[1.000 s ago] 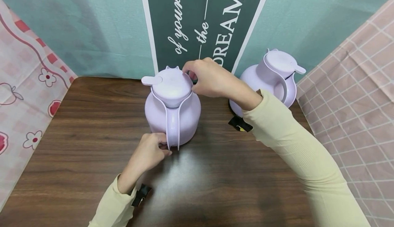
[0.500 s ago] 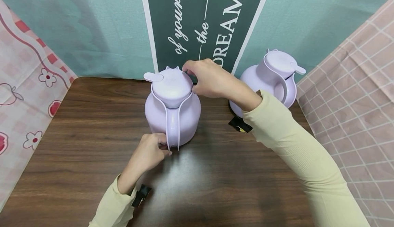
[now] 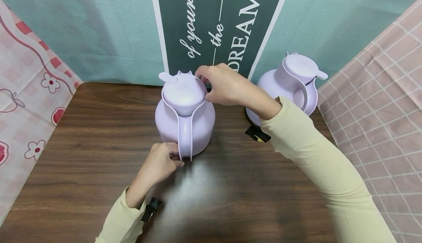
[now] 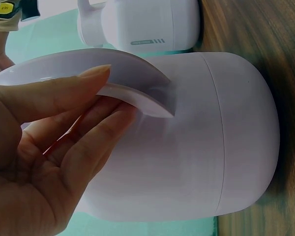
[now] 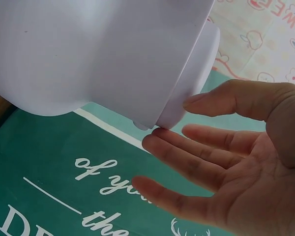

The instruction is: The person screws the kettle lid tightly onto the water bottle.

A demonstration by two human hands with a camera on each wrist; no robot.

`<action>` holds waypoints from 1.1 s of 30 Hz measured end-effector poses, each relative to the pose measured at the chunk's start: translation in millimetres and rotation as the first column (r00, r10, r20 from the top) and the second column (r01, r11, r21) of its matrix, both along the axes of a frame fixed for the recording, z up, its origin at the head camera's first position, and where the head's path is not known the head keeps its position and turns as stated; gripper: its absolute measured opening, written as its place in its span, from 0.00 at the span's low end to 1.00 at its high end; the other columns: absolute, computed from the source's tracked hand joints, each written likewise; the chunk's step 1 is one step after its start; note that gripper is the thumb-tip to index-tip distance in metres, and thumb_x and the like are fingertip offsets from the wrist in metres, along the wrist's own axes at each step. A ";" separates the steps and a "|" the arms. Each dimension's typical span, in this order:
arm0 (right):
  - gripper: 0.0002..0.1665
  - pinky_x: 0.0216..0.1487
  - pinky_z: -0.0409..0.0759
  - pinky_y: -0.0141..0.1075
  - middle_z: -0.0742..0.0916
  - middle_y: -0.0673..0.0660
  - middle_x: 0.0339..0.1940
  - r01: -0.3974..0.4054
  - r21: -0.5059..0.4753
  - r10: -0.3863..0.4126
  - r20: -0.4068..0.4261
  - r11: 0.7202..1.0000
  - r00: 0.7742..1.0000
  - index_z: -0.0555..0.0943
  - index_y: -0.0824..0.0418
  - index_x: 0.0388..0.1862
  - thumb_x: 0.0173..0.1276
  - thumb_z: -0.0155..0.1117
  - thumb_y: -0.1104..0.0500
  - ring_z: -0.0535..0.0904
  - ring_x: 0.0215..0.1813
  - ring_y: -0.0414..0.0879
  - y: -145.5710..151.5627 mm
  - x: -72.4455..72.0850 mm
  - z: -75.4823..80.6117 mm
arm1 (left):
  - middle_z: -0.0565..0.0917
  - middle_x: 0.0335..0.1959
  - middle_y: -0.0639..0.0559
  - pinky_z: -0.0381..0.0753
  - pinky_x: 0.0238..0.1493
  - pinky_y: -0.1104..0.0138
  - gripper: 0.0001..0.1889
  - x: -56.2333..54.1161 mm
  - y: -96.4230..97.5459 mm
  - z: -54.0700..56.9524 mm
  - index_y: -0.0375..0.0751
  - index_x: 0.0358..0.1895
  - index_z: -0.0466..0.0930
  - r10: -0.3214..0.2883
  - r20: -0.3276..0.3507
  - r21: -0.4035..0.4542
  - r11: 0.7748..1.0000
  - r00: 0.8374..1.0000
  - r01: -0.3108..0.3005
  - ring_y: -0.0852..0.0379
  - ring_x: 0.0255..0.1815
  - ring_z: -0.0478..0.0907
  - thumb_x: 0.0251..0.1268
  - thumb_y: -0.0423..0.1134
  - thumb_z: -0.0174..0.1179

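A lilac thermos jug (image 3: 203, 127) stands upright on the wooden table, its handle (image 3: 185, 137) facing the person. My left hand (image 3: 160, 163) holds the lower part of that handle; in the left wrist view, the thumb lies on one side of the handle's edge and the fingers on the other. On top sits a round lid (image 3: 184, 92) with a tab (image 3: 167, 77) pointing to the back left. My right hand (image 3: 227, 84) grips the lid's right edge between thumb and fingers. In the right wrist view, the thumb (image 5: 199, 104) touches the lid's rim.
A second lilac jug (image 3: 270, 82) stands at the back right, partly behind the right forearm. A teal backdrop (image 3: 125, 27) with white lettering hangs at the table's back edge. Patterned cloths (image 3: 29, 100) border the left side and pink checks (image 3: 385, 100) the right.
The lid has turned clockwise seen from above: its tab has swung from pointing left to the back left. The jug and left hand stay in place; the right hand has shifted only slightly.
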State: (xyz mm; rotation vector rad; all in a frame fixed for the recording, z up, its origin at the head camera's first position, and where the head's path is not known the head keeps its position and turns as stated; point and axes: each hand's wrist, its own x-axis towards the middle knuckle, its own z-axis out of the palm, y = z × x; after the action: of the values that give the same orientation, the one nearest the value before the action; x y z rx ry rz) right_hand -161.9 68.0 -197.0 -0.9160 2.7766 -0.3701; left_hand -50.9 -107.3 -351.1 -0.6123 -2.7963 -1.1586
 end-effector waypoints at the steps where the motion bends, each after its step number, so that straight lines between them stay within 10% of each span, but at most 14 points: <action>1: 0.27 0.47 0.70 0.41 0.81 0.60 0.43 0.002 -0.001 -0.002 -0.005 1.000 1.000 0.73 0.66 0.53 0.50 0.56 0.69 0.74 0.46 0.52 0.3 -0.3 0.3 | 0.67 0.14 0.62 0.63 0.20 0.70 0.14 -0.5 -0.1 0.1 0.45 0.13 0.74 0.002 0.002 0.000 1.000 1.000 -0.002 0.64 0.17 0.61 0.31 0.24 0.69; 11: 0.19 0.39 0.72 0.39 0.81 0.58 0.31 0.024 -0.035 -0.025 -0.038 0.999 0.999 0.76 0.66 0.44 0.49 0.55 0.69 0.75 0.37 0.51 0.6 -5.0 -0.6 | 0.67 0.14 0.62 0.63 0.20 0.70 0.14 -5.9 -1.3 0.5 0.45 0.12 0.74 -0.004 0.013 0.000 1.000 1.000 0.004 0.64 0.17 0.61 0.31 0.24 0.69; 21: 0.32 0.58 0.63 0.41 0.75 0.59 0.59 -0.022 0.028 0.021 0.030 0.999 0.999 0.68 0.65 0.61 0.54 0.56 0.68 0.68 0.59 0.54 -3.8 -13.9 -1.2 | 0.69 0.15 0.61 0.64 0.21 0.69 0.12 -11.9 -3.0 1.4 0.45 0.13 0.76 -0.018 0.002 0.003 1.000 1.000 0.018 0.64 0.18 0.62 0.31 0.25 0.69; 33: 0.24 0.38 0.70 0.39 0.79 0.59 0.31 -0.007 0.020 0.008 -0.038 1.000 0.999 0.75 0.66 0.50 0.50 0.54 0.69 0.73 0.37 0.52 -3.6 -18.3 0.7 | 0.70 0.15 0.61 0.64 0.21 0.70 0.13 -19.1 -4.6 0.3 0.45 0.13 0.75 -0.023 0.009 0.000 1.000 1.000 0.023 0.64 0.18 0.62 0.32 0.25 0.69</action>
State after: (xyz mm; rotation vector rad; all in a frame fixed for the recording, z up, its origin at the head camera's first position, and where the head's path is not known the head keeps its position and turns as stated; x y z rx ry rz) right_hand -180.2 64.4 -196.2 -0.9381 2.8055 -0.3273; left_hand -70.0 -111.9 -350.8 -0.6422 -2.8045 -1.1681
